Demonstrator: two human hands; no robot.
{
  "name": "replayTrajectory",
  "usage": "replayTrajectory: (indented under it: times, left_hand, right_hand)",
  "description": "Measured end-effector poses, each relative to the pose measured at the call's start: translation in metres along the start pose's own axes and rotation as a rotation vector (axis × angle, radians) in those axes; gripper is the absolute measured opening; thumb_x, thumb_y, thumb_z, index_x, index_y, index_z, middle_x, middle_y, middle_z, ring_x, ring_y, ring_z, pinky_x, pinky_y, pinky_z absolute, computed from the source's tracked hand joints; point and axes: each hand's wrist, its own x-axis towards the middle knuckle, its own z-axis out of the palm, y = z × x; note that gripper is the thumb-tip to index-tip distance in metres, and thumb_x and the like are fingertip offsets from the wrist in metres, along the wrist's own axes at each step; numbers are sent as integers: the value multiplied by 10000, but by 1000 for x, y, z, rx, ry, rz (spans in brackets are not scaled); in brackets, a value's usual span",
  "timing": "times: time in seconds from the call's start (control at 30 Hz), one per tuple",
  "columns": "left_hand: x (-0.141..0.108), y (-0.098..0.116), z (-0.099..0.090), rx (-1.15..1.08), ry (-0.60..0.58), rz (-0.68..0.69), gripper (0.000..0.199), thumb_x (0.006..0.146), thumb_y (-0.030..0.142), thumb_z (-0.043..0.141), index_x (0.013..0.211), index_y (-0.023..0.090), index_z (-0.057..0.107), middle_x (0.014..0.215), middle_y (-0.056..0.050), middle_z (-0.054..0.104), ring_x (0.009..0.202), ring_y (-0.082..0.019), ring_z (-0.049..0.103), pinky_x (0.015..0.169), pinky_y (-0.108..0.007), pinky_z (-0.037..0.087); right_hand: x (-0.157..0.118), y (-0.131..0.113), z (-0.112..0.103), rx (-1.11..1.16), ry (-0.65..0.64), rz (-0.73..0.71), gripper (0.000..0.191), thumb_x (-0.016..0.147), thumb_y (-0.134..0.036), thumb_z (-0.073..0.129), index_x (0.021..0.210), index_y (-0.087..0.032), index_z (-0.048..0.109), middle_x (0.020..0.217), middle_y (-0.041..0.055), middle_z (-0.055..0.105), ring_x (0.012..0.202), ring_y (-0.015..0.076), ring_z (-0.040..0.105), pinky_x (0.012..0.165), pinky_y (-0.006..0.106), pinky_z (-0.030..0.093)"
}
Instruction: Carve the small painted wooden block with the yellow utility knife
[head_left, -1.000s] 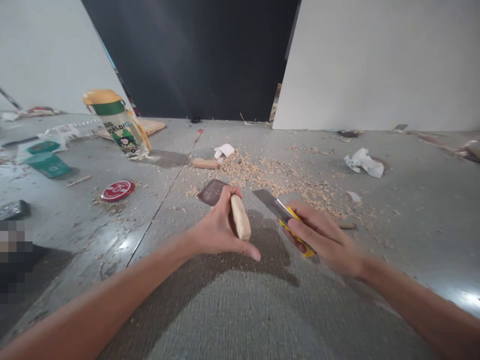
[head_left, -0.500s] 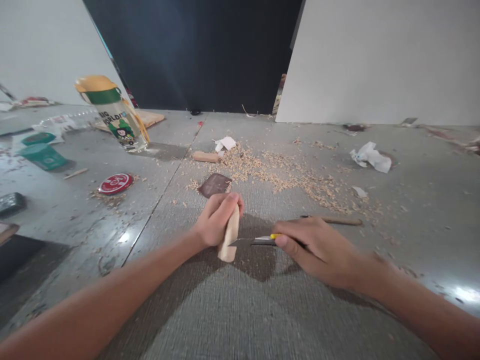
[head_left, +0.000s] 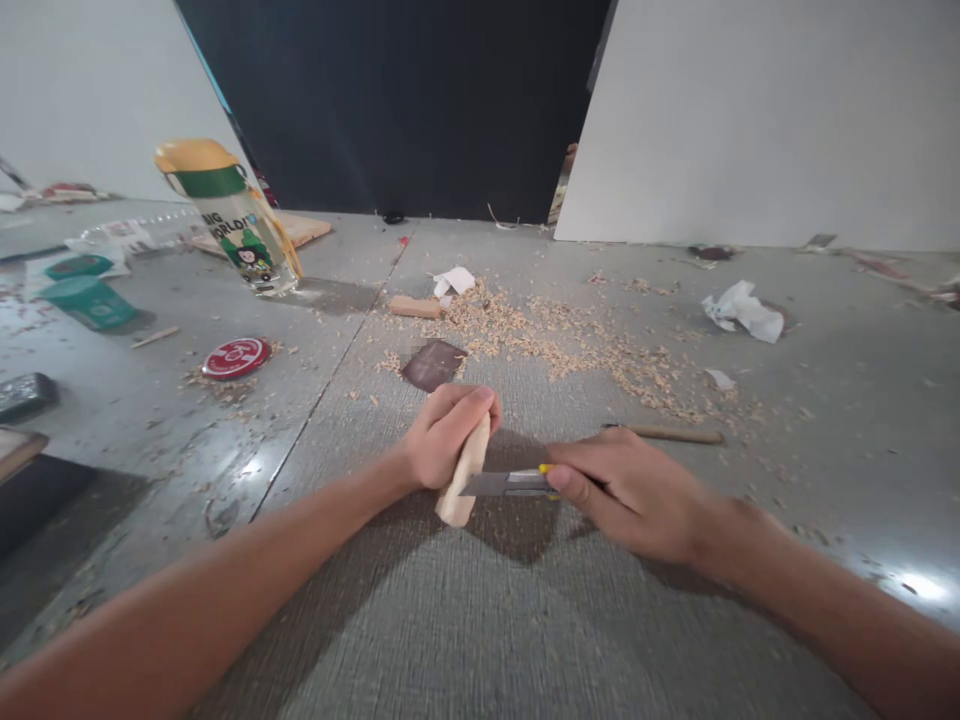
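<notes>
My left hand [head_left: 454, 432] is closed around the upper part of a pale piece of wood [head_left: 457, 503], which it holds tilted above the mat. The wood's lower end sticks out below my fingers. My right hand [head_left: 626, 490] grips a utility knife [head_left: 525, 484] with a yellow part by my thumb; most of its handle is hidden in my palm. The blade points left, and its tip touches the wood's right side near the lower end. Just beyond my left hand lies a piece of brown sandpaper-like sheet [head_left: 433, 365].
Wood shavings [head_left: 555, 340] spread across the surface behind my hands. A thin wooden-handled tool [head_left: 675, 434] lies beyond my right hand. Further off are a small wood block [head_left: 415, 307], crumpled tissue [head_left: 744, 311], a red round lid [head_left: 235, 357] and a water bottle [head_left: 240, 225].
The blade has turned so its flat side shows more, staying against the wood. My left hand and the wood's upper end have shifted slightly right. The view has moved a little.
</notes>
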Motion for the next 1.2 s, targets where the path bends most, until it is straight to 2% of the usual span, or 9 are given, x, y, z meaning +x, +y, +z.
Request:
replayTrajectory:
  times: [0.13, 0.23, 0.37, 0.47, 0.6, 1.03, 1.2]
  left_hand:
    - [-1, 0, 0, -70, -26, -16, 463, 948, 407, 343, 560, 186, 464, 465, 19, 430, 474, -112, 398, 503, -271, 318]
    - [-1, 1, 0, -68, -4, -17, 455, 939, 405, 349, 553, 189, 461, 460, 22, 423, 466, -111, 385, 497, -270, 315]
    - [0, 5, 2, 13, 42, -3, 443, 944, 356, 326, 559, 188, 468, 477, 18, 439, 481, -111, 385, 519, -267, 327]
    - [1, 6, 2, 60, 53, 13, 440, 951, 329, 311, 571, 183, 478, 493, 17, 443, 497, -111, 396, 534, -263, 337]
    - [0, 5, 3, 55, 44, 8, 437, 961, 325, 320, 578, 181, 473, 488, 30, 411, 488, -107, 378, 516, -255, 325]
    - [2, 3, 2, 47, 34, 16, 437, 952, 353, 339, 579, 178, 483, 486, 28, 420, 491, -107, 378, 521, -250, 337]
    - [1, 3, 1, -16, 5, -10, 446, 938, 389, 355, 565, 178, 479, 481, 18, 440, 479, -106, 376, 496, -254, 319]
  right_hand:
    - [-3, 7, -9, -111, -128, -9, 444, 1018, -425, 322, 690, -196, 516, 579, -2, 555, 543, 140, 489, 601, 307, 283]
    - [-5, 5, -11, -61, -172, 24, 441, 1021, -407, 326, 681, -197, 512, 590, -2, 558, 570, 143, 515, 620, 305, 310]
    - [-2, -8, -9, 61, -61, 70, 463, 1028, -434, 298, 660, -203, 457, 563, -26, 501, 530, 121, 459, 591, 289, 309]
    - [1, -20, -6, 72, 13, 88, 465, 1024, -446, 308, 642, -204, 415, 532, -43, 443, 497, 108, 397, 561, 285, 276]
    - [2, -26, -5, 45, 4, 100, 443, 1019, -423, 328, 643, -202, 411, 525, -48, 434, 480, 101, 357, 541, 296, 229]
    - [1, -25, -3, 30, 12, 103, 452, 1019, -413, 327, 657, -202, 496, 561, -13, 535, 520, 124, 453, 570, 303, 280]
    - [-1, -24, 0, -20, -13, 75, 491, 1024, -423, 312, 637, -199, 516, 558, 6, 567, 529, 132, 471, 556, 310, 261]
